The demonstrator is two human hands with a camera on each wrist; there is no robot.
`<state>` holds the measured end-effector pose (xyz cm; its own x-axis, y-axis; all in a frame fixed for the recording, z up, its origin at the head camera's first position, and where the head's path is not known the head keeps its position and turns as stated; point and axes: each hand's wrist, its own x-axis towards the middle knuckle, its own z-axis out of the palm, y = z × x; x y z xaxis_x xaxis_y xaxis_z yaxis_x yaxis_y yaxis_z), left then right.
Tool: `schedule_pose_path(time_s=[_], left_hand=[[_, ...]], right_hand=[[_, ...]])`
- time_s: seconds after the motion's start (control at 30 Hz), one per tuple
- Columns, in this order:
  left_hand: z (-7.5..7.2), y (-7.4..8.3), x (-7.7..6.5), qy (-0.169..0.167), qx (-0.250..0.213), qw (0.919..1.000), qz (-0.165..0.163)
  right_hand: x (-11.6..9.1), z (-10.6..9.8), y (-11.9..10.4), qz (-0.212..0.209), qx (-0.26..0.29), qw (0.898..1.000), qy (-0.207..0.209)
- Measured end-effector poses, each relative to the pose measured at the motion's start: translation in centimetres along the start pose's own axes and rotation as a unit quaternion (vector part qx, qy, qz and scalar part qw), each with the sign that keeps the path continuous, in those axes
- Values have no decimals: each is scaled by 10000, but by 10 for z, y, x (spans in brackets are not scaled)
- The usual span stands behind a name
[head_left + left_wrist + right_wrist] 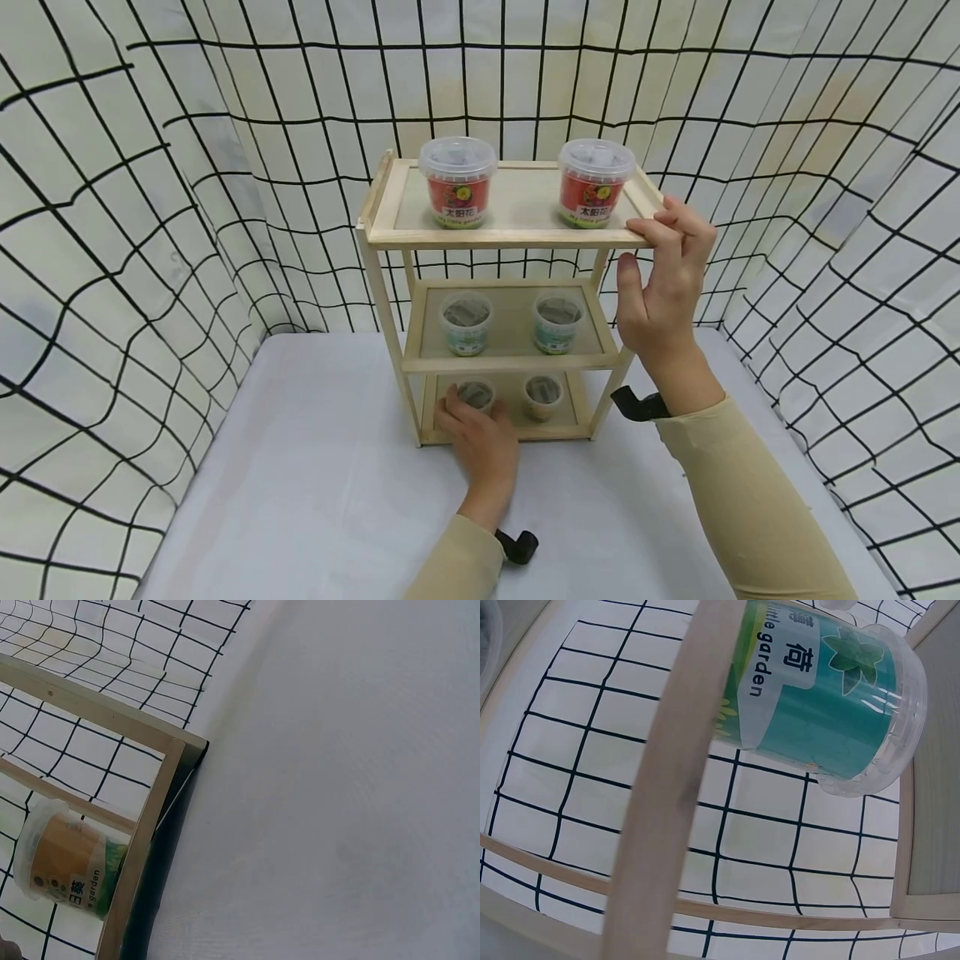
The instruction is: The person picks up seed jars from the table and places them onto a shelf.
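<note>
A light wooden three-tier shelf (516,364) stands on the white table. My right hand (667,279) grips the right front corner of its top tier, fingers over the edge and thumb below. On the bottom tier, my left hand (483,442) has fingers and thumb on either side of the left plastic cup (477,392), covering much of it. Beside it stands the right bottom cup (542,394); its orange and green label shows on this cup (69,859) in the left wrist view, where a fingertip (9,950) enters at the lower left corner.
Two red-labelled lidded cups (459,187) (594,187) stand on the top tier. The middle tier bears two teal-labelled cups (467,323) (557,323), one close up in the right wrist view as a teal cup (832,694). Black grid netting (517,50) surrounds the white table (322,467).
</note>
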<state>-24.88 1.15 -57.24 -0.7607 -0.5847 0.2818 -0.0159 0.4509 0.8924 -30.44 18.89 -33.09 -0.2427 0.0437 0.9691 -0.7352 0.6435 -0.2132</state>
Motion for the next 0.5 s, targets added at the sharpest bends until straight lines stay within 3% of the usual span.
schedule_pose_path(time_s=[0.3,0.5], left_hand=[[-4,2,-6,-154,-125,9997,134],[-5,0,-7,-3,-325,9990,316]], right_hand=[[-1,0,-1,48,-23,10000,50],[-1,0,-1,7,41,10000,43]])
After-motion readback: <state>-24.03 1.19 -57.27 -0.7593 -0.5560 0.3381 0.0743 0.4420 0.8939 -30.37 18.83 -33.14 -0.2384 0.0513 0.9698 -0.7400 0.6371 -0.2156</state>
